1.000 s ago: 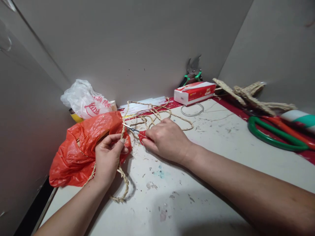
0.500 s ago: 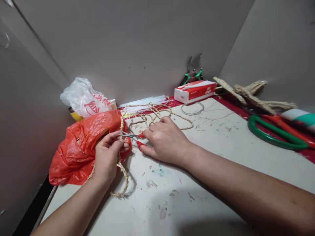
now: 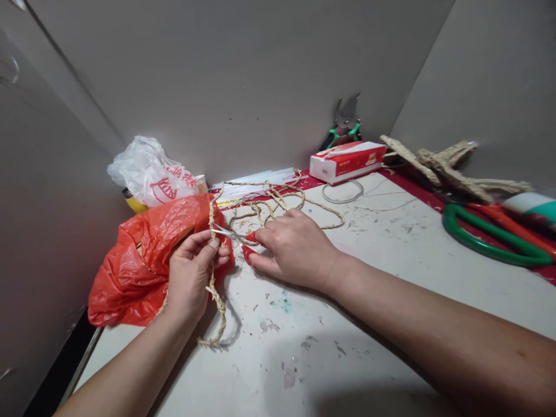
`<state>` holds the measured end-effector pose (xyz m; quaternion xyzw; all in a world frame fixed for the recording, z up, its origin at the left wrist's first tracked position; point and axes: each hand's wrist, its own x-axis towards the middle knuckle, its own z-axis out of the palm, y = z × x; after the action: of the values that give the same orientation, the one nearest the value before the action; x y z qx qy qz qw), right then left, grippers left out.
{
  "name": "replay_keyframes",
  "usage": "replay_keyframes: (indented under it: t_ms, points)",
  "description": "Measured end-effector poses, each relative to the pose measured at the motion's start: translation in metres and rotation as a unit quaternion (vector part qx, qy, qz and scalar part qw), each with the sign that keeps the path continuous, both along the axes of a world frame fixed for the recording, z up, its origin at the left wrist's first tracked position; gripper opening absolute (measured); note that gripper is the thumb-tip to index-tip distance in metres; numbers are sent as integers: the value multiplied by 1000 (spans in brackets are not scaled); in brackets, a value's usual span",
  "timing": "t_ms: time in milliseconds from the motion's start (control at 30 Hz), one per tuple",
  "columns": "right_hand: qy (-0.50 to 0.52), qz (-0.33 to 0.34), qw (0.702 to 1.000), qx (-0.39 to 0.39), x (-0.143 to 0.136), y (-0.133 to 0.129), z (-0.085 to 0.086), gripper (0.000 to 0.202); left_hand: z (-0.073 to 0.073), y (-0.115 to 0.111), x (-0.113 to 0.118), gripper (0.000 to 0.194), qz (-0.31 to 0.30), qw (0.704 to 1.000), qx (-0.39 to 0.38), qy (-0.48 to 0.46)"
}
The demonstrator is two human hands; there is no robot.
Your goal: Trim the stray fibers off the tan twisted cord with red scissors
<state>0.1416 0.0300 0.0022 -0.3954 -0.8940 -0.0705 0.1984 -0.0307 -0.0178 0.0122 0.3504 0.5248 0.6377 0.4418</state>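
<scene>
My left hand (image 3: 193,266) pinches a braided straw cord (image 3: 218,304) between thumb and fingers, in front of an orange-red plastic bag (image 3: 130,278). One length of the cord hangs below the hand and curls on the table; another rises above the fingers. My right hand (image 3: 293,249) has its thumb and fingers in the red handles of small scissors (image 3: 234,234). Their blades are parted and reach to the cord just above my left fingertips. More cord (image 3: 324,207) lies in loose loops behind my right hand.
White table (image 3: 365,341) with scraps on it. Behind stand a white plastic bag (image 3: 145,168), clear sticks (image 3: 256,178), a red-white box (image 3: 347,162) and pruning shears (image 3: 345,124). A wire ring (image 3: 343,200), straw bundles (image 3: 452,165) and a green-handled tool (image 3: 490,246) are rightward.
The scissor blades have moved slightly up along the cord and look wider apart. Both hands keep their holds. The whole view has shifted a little.
</scene>
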Motion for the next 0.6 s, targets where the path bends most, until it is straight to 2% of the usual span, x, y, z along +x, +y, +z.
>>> replay_keyframes:
  t_ms: [133,300,600]
  points:
    - [-10,-12,1000,11,-1,-1,-1,37,0,-1,1,27,-9,1000,0,2]
    - [-48,-5,999,-18,-2,0,3,33,-1,-1,1,25,-28,1000,-2,-2]
    - [-4,-4,1000,-19,0,2,-1,35,-2,-2,1,26,-16,1000,-5,17]
